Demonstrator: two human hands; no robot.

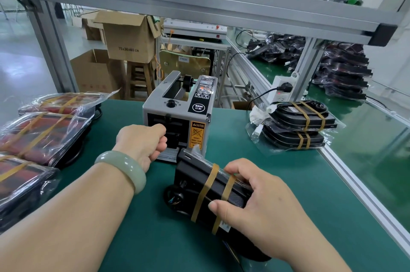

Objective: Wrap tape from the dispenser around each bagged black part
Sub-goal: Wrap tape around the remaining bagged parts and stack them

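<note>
A grey tape dispenser (177, 114) stands in the middle of the green bench. My left hand (144, 143), with a pale green bangle on the wrist, is at the dispenser's front slot, fingers curled; whether it holds tape is hidden. My right hand (255, 200) grips a bagged black part (197, 180) lying just in front of the dispenser. Two brown tape bands cross that part.
Several taped bagged parts (42, 134) lie stacked at the left. Two more taped ones (299, 125) are stacked at the right, near a power strip (281, 89). An aluminium frame rail (355, 174) borders the bench on the right. Cardboard boxes (128, 38) stand behind.
</note>
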